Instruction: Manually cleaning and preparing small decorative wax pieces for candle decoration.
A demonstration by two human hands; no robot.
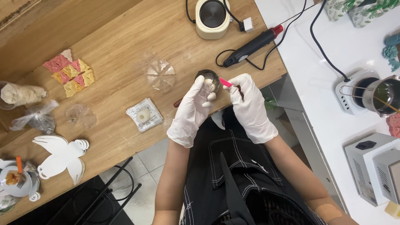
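Note:
Both my hands wear white gloves at the front edge of the wooden table (pixel 125 37). My left hand (pixel 192 110) grips a small clear bottle (pixel 206 87), held over a small dark metal pot (pixel 207 77) with pale lumps inside and a brown handle (pixel 178 103) sticking out to the left. My right hand (pixel 251 107) pinches a thin pink stick (pixel 226 82) whose tip points toward the pot; brown stains mark the glove's fingers.
A black heat tool (pixel 252 46) with a red tip and a cream hot plate (pixel 212 17) lie behind the pot. Clear moulds (pixel 160 75), a wrapped packet (pixel 144 114), coloured wax pieces (pixel 71 71) and a white bird cutout (pixel 62 156) sit left. A white counter (pixel 325 96) with a melting pot (pixel 383 96) stands right.

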